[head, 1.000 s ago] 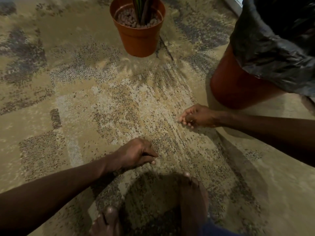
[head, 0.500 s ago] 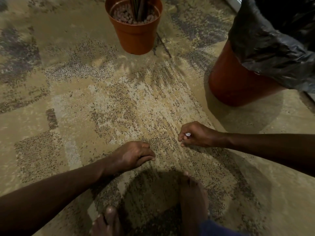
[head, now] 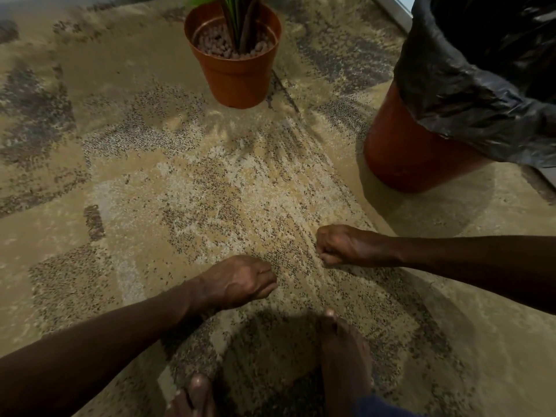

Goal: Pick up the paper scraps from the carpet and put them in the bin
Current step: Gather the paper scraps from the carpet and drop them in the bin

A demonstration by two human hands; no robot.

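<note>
on speckled carpet [head: 180, 206] — two fists [head: 237, 281] [head: 340, 245] curled.

Floor covering: a tan patterned rug [head: 186, 188] with mottled grey-brown speckled patches fills nearly the whole frame, worn-looking and paler at centre. A terracotta-coloured plant pot [head: 237, 70] filled with pebbles stands on it at upper centre, green stems rising out of frame. A pale strip [head: 391, 9], possibly skirting or a door frame, crosses the upper right; lighting is dim and warm.
</note>
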